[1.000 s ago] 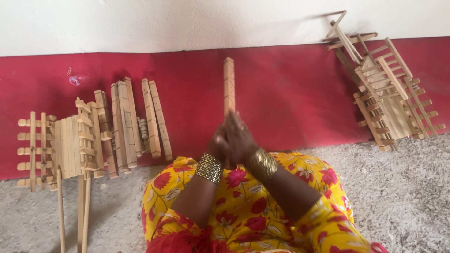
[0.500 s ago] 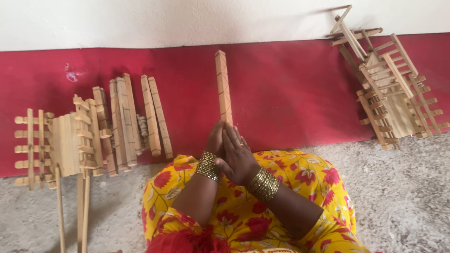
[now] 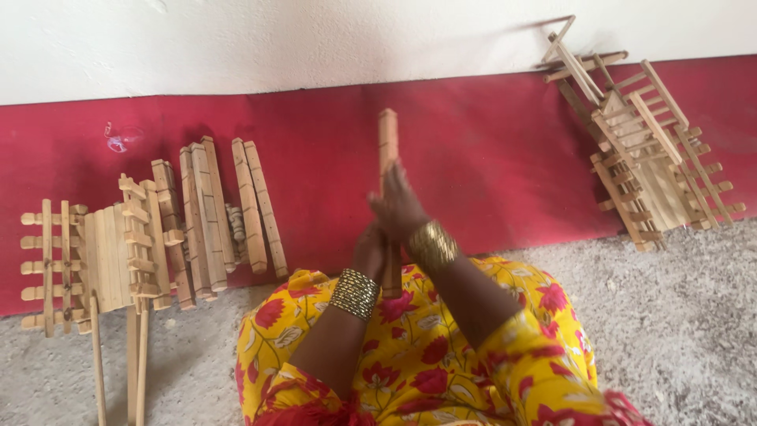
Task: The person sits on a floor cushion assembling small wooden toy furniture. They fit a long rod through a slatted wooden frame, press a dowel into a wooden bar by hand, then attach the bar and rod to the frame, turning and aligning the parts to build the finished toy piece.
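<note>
wooden stick [image 3: 387,142] upright, middle hidden between left hand [image 3: 369,251], right hand [image 3: 398,207]

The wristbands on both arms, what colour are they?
Gold, with a beaded look, on the left wristband and the right wristband; head view shows them.

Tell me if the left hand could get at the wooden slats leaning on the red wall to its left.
Probably yes: nothing stands between the left hand and the slats, but it now grips the wooden stick.
</note>
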Tool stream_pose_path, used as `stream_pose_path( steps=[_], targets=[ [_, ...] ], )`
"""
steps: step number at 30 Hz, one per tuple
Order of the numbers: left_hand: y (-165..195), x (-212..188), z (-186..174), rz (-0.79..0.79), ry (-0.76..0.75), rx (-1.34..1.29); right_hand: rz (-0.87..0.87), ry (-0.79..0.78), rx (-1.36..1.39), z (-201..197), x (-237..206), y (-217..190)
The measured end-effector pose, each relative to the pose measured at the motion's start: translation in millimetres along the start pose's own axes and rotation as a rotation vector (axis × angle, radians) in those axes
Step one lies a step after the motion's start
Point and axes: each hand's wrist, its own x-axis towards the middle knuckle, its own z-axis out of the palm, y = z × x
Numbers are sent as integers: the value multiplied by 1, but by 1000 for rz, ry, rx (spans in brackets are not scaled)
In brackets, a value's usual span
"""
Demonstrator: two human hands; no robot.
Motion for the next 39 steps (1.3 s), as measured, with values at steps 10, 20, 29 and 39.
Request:
stream_pose_path(
  steps=[10, 20, 29, 39],
  targets=[
    [4, 10, 0, -160, 17, -500, 56, 32, 565, 11, -63, -30],
    [-24, -11, 21, -257, -203, -92, 313, 508, 224, -49, 55, 80],
    [-18, 27, 9, -286, -208, -95, 299, 335, 893, 2, 12, 34],
    [6, 38, 4, -248, -37, -305, -362, 474, 538, 58, -42, 18]
  ],
)
